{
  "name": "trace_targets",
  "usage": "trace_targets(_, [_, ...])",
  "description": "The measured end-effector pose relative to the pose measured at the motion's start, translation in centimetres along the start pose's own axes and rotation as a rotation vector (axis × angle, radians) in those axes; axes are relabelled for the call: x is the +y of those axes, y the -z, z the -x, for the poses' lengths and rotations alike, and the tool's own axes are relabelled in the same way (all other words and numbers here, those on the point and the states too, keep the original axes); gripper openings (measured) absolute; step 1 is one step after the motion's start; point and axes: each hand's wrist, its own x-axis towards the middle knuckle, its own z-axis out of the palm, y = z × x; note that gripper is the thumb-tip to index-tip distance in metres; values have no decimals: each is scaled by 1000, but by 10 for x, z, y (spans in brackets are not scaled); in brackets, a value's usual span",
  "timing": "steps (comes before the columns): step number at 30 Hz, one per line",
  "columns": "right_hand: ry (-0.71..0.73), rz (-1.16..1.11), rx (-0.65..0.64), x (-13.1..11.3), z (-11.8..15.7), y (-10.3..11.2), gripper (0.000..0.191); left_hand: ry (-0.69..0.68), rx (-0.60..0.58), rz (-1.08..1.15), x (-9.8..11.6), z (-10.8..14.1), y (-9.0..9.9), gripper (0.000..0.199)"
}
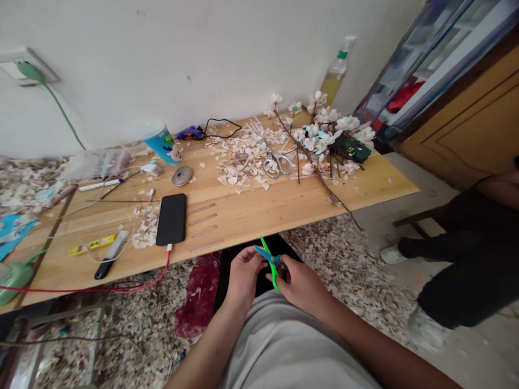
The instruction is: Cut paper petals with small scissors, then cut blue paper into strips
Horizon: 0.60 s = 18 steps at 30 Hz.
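My right hand [302, 281] is closed round the handles of green and blue scissors [272, 260], whose blades are spread apart and point up and left. Beside the blades, my left hand [244, 270] has its thumb and fingertips pinched together; whatever is between them is too small to make out. Both hands are over my lap, just below the front edge of the wooden table [243, 224]. On the table lie grey-handled scissors [278, 165] among pale shavings [243, 162].
White-flowered branches [324, 135] lie at the table's right, one twig overhanging the edge. A black phone [171, 220], blue cup [164, 145], yellow cutter [92, 245] and bottle [334, 78] stand or lie around. A person's dark-trousered legs [466, 259] are at the right.
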Motion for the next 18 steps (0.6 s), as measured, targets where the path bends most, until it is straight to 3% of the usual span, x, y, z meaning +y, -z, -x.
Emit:
trace_targets(10, [25, 54, 2, 0, 1, 2, 18, -66, -34, -25, 3, 0, -3, 21])
trace_targets(18, [38, 32, 35, 1, 1, -3, 15, -57, 23, 55, -4, 4, -12, 22])
